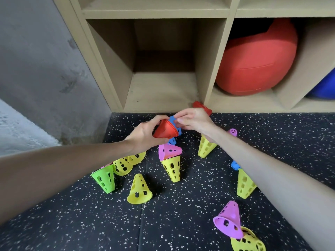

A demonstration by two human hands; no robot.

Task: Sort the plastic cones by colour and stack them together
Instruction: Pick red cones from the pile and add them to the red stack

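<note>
Red cone (165,130) is being held in the air over the mat, just in front of the shelf unit (217,60), with a blue cone (174,122) nested in or against it. Left hand (145,134) is wrapping its fingers round the red one. Right hand (193,119) is pinching the blue cone's rim. My read: it's pulling the mismatched pair apart, so each colour can go to its own stack. Opposed two-hand grip makes sense, since nested cones wedge.

Another red cone (202,106) is lying at the shelf's foot, just beyond the right hand. Likely the start of the red pile, though I can't confirm.

Below the hands, a pink cone (169,151) is sitting on a yellow cone (172,169), another mixed pair still to split. A scrap of blue is showing just under the red one.

Rest is still scattered on the speckled mat (108,223): a green cone (105,178) beside overlapping yellows, a yellow one tipped over mid-mat (139,191), two more yellows under the right forearm, one apparently with a blue tip. Near-right, a pink cone (229,220) is leaning on a yellow.

Sorting is looking early. No full single-colour stack is visible.

A red ball (257,60) is filling the next cubby.
</note>
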